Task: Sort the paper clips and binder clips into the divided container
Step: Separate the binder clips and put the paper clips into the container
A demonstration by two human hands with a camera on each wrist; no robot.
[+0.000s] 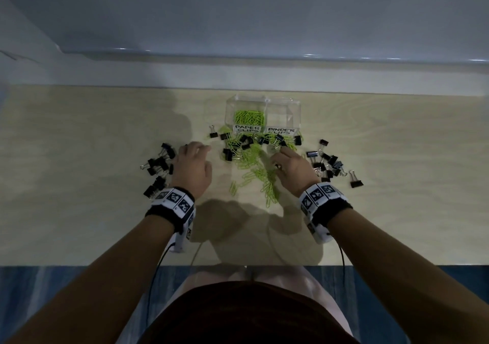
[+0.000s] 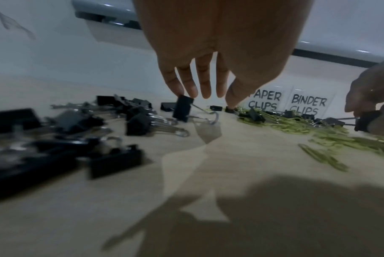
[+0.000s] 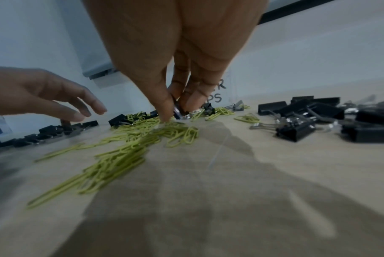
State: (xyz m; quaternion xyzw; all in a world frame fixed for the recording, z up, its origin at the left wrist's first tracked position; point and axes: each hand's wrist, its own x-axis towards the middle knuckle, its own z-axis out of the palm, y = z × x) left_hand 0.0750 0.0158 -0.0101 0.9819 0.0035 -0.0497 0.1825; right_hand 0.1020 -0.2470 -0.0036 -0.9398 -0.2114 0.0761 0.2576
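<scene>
A clear divided container (image 1: 296,111) stands at the back centre. Its "PAPER CLIPS" half holds green paper clips (image 1: 248,117); the "BINDER CLIPS" half (image 1: 281,117) looks bare. Loose green paper clips (image 1: 254,169) are strewn in front, mixed with black binder clips (image 1: 246,141). My left hand (image 2: 204,93) hangs with straight fingers, and a tilted binder clip (image 2: 182,108) sits right at its outer fingertips, beside the left pile (image 1: 158,166). My right hand (image 3: 175,104) pinches a black binder clip (image 3: 178,109) at the paper clip heap.
Another pile of binder clips (image 1: 328,163) lies right of my right hand, with one stray clip (image 1: 354,179) farther out. The wooden table (image 1: 79,224) runs to a white wall ledge behind the container. Its near edge lies just past my forearms.
</scene>
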